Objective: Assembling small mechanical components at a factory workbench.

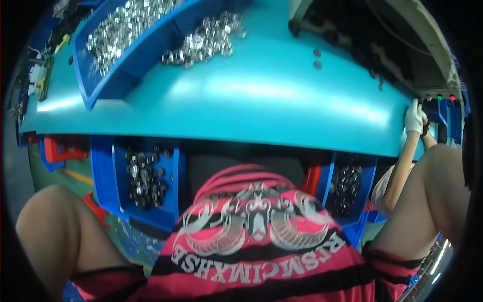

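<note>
Neither of my hands shows. Both my left arm point(50, 221) and my right arm point(427, 201) are bent, with elbows pointing forward and the forearms running out of the picture. Ahead of me is a turquoise table point(201, 110). A pile of small shiny metal parts point(209, 40) lies on it, beside a large tilted blue bin point(95, 90) that holds many more. Below the front edge, a blue bin point(173, 196) on the left holds darker metal parts point(143, 176). On the right, another blue bin point(365, 183) holds similar dark parts point(344, 186).
At the far right, a co-worker's white-gloved hand point(415, 118) is at the table edge, beside a machine point(437, 55) with green and red lights. Two small dark round pieces point(317, 59) lie near the machine. Red supports point(60, 149) stand beneath the table at left.
</note>
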Available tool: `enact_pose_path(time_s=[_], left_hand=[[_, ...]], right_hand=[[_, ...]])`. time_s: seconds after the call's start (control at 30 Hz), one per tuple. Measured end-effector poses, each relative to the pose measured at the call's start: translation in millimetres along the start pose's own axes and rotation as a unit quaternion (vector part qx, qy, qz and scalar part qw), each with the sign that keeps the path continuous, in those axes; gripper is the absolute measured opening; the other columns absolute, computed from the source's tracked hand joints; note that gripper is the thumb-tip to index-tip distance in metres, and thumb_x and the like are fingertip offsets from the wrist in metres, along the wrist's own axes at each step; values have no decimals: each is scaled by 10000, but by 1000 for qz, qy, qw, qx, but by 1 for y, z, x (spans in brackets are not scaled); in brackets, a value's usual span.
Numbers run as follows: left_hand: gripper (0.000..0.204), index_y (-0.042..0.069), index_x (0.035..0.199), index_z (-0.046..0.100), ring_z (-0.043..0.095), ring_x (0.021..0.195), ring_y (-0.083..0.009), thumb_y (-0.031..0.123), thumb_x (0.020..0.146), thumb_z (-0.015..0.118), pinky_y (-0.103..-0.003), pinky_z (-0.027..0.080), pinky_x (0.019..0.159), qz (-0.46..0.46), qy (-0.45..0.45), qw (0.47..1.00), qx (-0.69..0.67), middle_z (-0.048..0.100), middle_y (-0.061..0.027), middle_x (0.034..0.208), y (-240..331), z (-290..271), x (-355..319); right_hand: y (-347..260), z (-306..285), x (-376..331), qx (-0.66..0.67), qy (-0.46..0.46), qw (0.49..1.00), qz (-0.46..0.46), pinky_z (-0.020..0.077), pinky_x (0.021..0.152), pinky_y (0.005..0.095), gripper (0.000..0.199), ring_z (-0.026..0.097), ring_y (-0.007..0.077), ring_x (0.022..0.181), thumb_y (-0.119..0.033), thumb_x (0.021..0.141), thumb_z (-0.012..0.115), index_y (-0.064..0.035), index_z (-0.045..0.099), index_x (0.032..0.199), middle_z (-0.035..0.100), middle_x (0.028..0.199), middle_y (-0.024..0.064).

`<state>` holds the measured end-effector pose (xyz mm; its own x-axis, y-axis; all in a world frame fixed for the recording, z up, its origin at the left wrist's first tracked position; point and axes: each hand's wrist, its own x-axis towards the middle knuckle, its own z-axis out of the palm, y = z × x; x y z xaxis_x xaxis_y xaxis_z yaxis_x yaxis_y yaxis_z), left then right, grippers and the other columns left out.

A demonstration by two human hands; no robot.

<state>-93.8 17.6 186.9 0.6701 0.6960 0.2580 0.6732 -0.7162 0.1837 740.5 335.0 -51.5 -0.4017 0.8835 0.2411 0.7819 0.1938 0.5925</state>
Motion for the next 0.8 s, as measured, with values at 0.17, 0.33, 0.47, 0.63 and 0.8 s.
enact_pose_path(time_s=[0.17, 0.33, 0.47, 0.63, 0.8], left_hand=[[461, 27, 1222, 605, 654, 798, -329, 54, 781, 735, -420, 526, 731, -12, -44, 998, 50, 661, -168, 906, -2, 2, 14], [463, 30, 1229, 596, 653, 796, -326, 56, 788, 732, -418, 526, 725, -2, -51, 997, 55, 661, -168, 914, -7, 4, 24], [464, 32, 1235, 589, 653, 793, -324, 57, 793, 729, -416, 526, 720, -5, -50, 997, 62, 662, -167, 920, -11, 0, 31], [466, 35, 1242, 580, 653, 791, -321, 59, 800, 726, -414, 526, 714, 6, -30, 997, 77, 663, -167, 928, -6, -6, 43], [468, 38, 1249, 571, 652, 788, -318, 60, 806, 722, -412, 527, 708, 22, -29, 996, 84, 664, -167, 936, -5, -6, 57]], right_hand=[[-40, 11, 3, -387, -84, 904, -159, 465, 1017, 408, 318, 610, 313, 1130, -70, 867, 527, 63, 685, 1110, 558, 1364, 238], [-17, -6, -34, -422, -129, 889, -120, 444, 1045, 436, 313, 595, 316, 1144, -34, 848, 547, 57, 680, 1116, 592, 1299, 215], [-2, -16, -36, -444, -117, 881, -116, 426, 1068, 458, 316, 583, 319, 1155, -5, 832, 562, 52, 677, 1121, 618, 1246, 198], [16, -32, -65, -493, -59, 864, -86, 405, 1096, 486, 329, 568, 322, 1168, 31, 812, 582, 45, 672, 1128, 652, 1181, 175], [30, -64, -77, -401, -209, 892, 26, 410, 1085, 450, 311, 581, 279, 1156, 20, 814, 629, 32, 681, 1120, 671, 1134, 149]])
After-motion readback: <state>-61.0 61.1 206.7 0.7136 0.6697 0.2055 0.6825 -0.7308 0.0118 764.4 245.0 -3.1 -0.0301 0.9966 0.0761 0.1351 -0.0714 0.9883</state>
